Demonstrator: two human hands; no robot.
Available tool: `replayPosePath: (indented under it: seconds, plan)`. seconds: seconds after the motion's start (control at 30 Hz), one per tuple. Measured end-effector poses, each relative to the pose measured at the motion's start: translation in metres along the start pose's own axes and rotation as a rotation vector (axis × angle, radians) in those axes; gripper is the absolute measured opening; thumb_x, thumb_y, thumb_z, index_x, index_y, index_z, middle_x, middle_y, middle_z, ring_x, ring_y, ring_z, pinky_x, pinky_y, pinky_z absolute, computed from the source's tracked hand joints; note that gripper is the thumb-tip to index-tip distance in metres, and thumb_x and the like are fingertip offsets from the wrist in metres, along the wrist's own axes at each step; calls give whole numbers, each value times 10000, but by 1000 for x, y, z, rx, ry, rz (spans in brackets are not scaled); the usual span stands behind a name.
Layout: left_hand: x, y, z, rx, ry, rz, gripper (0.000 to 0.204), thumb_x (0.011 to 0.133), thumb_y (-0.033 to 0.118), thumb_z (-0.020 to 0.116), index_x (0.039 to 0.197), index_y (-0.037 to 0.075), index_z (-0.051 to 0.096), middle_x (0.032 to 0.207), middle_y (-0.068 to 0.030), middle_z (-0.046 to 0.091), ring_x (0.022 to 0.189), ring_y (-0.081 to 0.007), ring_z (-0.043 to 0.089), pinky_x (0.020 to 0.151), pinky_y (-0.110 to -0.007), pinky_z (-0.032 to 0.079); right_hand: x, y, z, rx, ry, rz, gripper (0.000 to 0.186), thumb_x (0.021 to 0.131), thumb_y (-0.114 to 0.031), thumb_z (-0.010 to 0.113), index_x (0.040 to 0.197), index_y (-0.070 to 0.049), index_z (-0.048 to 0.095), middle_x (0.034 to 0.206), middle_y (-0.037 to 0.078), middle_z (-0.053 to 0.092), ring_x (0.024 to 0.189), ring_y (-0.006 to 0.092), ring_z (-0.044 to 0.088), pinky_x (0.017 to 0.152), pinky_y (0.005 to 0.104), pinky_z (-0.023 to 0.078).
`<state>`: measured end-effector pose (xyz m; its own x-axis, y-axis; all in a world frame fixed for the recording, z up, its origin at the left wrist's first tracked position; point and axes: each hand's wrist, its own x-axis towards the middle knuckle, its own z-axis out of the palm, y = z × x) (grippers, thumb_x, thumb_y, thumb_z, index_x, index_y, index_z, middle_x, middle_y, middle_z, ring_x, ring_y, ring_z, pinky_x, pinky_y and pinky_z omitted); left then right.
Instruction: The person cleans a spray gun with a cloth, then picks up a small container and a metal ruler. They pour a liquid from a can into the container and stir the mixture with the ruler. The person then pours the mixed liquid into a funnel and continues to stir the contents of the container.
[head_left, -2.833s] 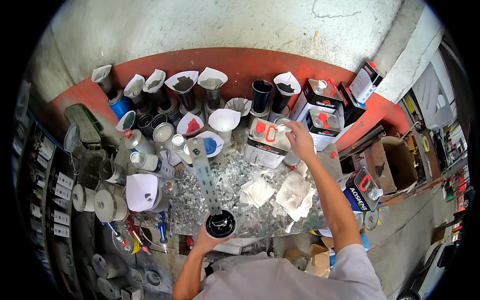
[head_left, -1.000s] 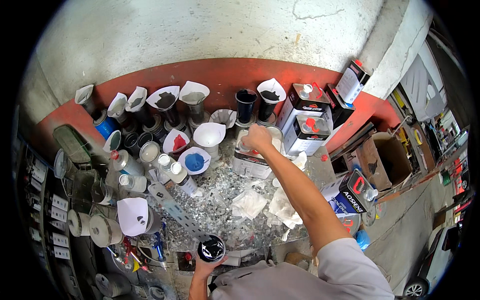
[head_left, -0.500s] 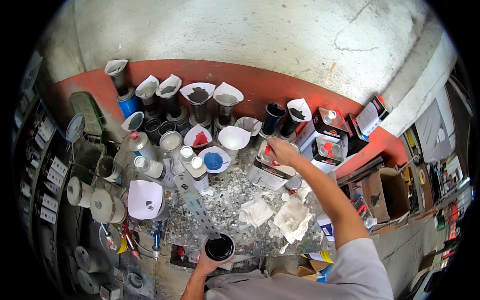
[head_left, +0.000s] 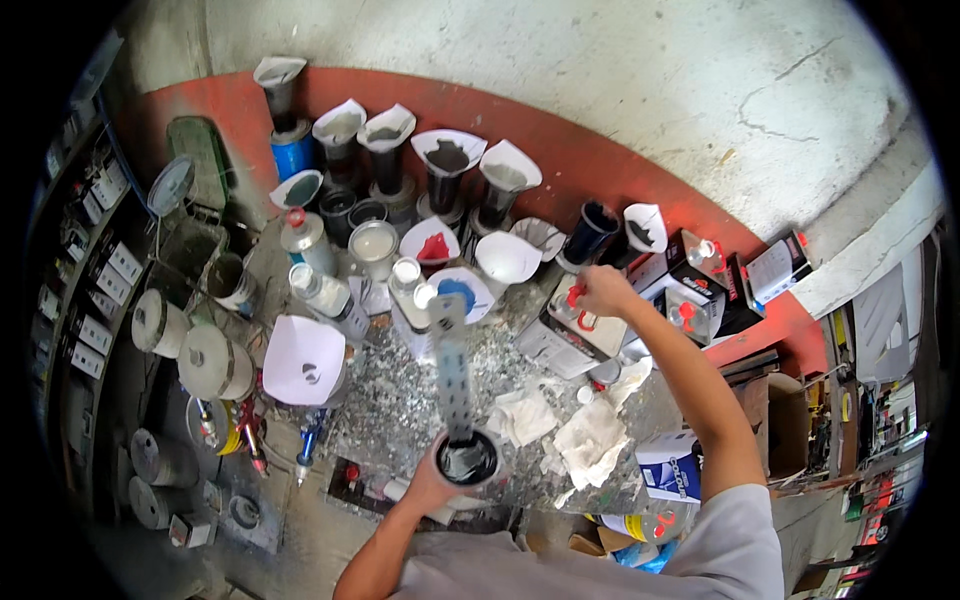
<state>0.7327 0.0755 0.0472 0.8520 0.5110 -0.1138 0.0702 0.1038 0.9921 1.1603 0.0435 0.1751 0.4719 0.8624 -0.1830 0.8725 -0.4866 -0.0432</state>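
Note:
My left hand (head_left: 430,482) grips a cup (head_left: 467,460) of dark, glossy paint low in the middle of the head view; a long, perforated grey stir stick (head_left: 453,380) stands in it. My right hand (head_left: 600,292) is closed on the red cap (head_left: 578,298) atop a light metal can (head_left: 560,340) at the bench's back right. Whether the cap is loose or fixed, I cannot tell. Crumpled white cloths (head_left: 590,450) and a small white cap (head_left: 585,395) lie below the can. A blue-filled paper cone (head_left: 465,295) and white-capped bottles (head_left: 410,300) sit behind the stick.
Several paper-lined cups (head_left: 445,160) line the red-painted wall. More metal cans (head_left: 680,260) stand at the right, beside a cardboard box (head_left: 785,420). Spray guns (head_left: 315,445) and lidded pots (head_left: 215,360) are at the left, near a shelf (head_left: 85,330). The stained bench (head_left: 390,400) ends before me.
My right hand first reached the can's white spout side, then moved onto the red cap. The cup in my left hand tilts slightly differently and the stick stands more upright. The view has rotated.

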Motion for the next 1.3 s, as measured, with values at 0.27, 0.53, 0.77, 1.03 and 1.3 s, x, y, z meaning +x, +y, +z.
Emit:
replayPosePath:
  seconds: [0.27,0.53,0.77,1.03,1.3]
  plan:
    - [110,-45,-8,-12,74,80,873,565,49,915,1326,43,485,1256,-95,577,1171,-215,568,1009,-351,450,-18,1,14,188,150,-3,350,710,-217,715,957,25,664,927,242,676,953,395,644,851,464,502]
    - [135,-78,-33,8,192,71,885,602,134,937,1341,32,462,1253,-88,609,1146,-196,592,1003,-357,478,-18,0,15,239,167,2,288,713,-167,712,921,20,644,861,226,663,826,392,654,746,454,515]
    - [151,-62,-47,29,177,137,1002,586,137,935,1420,25,390,1304,-100,582,1215,-202,551,1050,-356,432,-18,-3,11,256,159,15,253,709,-154,707,886,14,644,822,223,659,797,387,655,724,444,515]
    - [153,-77,-49,-2,159,178,1016,609,71,896,1461,5,346,1343,-106,553,1250,-204,527,1062,-349,418,-17,-3,13,284,161,28,250,699,-144,711,874,16,632,818,219,659,786,382,655,721,439,517]
    - [144,-64,-42,112,331,110,817,641,67,854,1371,44,487,1279,-124,618,1184,-222,597,1000,-343,459,-16,-1,12,241,156,8,248,696,-141,711,867,19,630,816,224,660,788,383,658,719,434,519]
